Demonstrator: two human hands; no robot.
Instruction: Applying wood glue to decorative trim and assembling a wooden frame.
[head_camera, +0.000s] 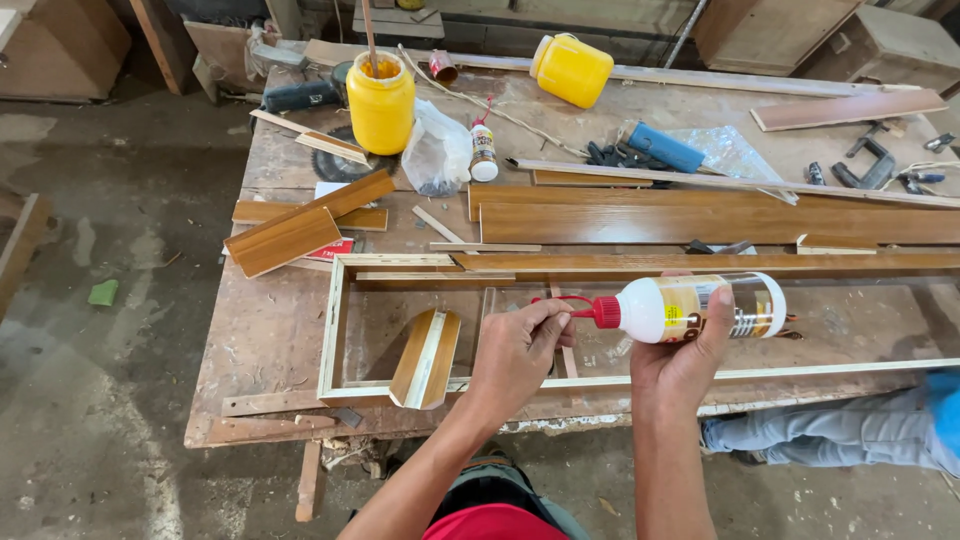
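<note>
Over the near edge of the worktop (280, 330), the right hand (685, 355) grips a white glue bottle (700, 308) lying sideways, its level hidden by the label. The left hand (515, 350) pinches the bottle's thin red nozzle (575, 303) between fingertips. Both hover above a pale rectangular wooden frame (333, 320). Near the far edge, an open yellow jar (380, 100) holds yellow-orange paste with a stick in it; a capped yellow jar (572, 68) lies tipped.
</note>
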